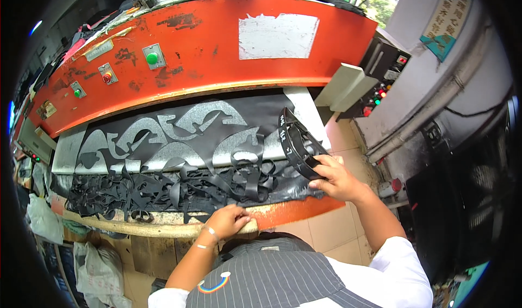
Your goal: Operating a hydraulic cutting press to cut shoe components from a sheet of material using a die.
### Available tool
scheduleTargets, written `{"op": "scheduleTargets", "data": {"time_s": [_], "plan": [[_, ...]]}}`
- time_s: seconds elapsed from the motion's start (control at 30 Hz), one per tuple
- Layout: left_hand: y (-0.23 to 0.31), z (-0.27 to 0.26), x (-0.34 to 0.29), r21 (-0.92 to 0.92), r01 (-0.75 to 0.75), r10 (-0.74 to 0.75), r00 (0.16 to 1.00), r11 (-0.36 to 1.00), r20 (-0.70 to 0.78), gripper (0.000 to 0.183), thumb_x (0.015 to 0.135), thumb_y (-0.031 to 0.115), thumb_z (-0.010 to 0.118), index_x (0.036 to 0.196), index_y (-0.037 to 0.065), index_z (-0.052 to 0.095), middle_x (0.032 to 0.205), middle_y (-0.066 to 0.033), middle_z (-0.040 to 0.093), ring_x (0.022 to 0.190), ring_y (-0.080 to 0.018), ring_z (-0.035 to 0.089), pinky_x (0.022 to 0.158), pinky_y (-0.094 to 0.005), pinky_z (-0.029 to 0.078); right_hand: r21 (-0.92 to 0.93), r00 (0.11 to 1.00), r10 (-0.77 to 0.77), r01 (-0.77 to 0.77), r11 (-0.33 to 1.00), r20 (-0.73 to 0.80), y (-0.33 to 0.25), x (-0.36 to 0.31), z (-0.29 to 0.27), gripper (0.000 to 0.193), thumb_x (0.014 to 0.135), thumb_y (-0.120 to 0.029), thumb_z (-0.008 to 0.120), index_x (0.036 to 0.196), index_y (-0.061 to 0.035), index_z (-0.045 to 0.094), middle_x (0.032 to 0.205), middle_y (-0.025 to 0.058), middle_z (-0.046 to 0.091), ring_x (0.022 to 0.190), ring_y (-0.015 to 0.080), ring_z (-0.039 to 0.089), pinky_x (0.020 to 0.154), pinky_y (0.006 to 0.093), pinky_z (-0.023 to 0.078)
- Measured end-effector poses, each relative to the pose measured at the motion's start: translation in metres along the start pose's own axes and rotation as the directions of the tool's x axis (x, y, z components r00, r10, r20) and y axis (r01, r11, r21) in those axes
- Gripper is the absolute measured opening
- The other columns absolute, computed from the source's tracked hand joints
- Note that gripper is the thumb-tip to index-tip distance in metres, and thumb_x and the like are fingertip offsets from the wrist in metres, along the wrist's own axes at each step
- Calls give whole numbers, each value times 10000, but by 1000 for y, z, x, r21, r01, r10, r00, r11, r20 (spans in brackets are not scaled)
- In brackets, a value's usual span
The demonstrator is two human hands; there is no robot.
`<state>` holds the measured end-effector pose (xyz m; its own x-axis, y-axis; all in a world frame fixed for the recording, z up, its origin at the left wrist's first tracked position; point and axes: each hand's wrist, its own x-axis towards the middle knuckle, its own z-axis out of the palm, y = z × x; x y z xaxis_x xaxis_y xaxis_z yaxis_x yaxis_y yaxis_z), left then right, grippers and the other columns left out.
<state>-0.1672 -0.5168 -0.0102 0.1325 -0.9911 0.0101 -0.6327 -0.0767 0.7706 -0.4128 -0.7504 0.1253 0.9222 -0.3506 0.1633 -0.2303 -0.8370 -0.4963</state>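
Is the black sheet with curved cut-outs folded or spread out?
Spread out: the black sheet with curved cut-outs lies across the white board, which shows through its openings.

White sleeves (399, 272) flank a dark pinstriped apron (272, 278) bearing a rainbow (214, 290).

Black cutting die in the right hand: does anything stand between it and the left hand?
Yes: the heap of black offcuts reaches between the left hand and the black cutting die, lying low on the press bed. Nothing upright shows there, and the right hand grips the die directly.
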Motion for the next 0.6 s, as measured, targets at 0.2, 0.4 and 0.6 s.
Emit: {"op": "scheduleTargets", "data": {"time_s": [0.2, 0.4, 0.6], "plan": [[10, -1, -2, 11, 103, -103, 994, 995, -31, 183, 818, 254, 732, 924, 105, 727, 775, -69, 636, 711, -240, 629, 647, -335, 508, -184, 992, -113, 121, 975, 56, 87, 109, 30, 252, 823, -274, 694, 1004, -102, 660, 1220, 115, 563, 1169, 285, 515, 980, 526, 298], [15, 0, -2, -11, 219, -219, 975, 976, -34, 212, 816, 298, 736, 918, 114, 724, 768, -55, 657, 711, -243, 653, 629, -345, 524, -266, 967, -191, 231, 936, 169, 118, 178, 70, 188, 809, -302, 702, 906, -141, 693, 1196, 81, 580, 1156, 264, 511, 1017, 592, 280], [17, -4, 0, 1, 258, -258, 966, 966, -3, 241, 809, 330, 740, 921, 118, 727, 750, -41, 642, 702, -237, 645, 619, -349, 520, -262, 974, -204, 223, 939, 98, 115, 200, 100, 184, 801, -287, 707, 899, -132, 691, 1178, 91, 587, 1143, 267, 513, 1015, 610, 291]]}}
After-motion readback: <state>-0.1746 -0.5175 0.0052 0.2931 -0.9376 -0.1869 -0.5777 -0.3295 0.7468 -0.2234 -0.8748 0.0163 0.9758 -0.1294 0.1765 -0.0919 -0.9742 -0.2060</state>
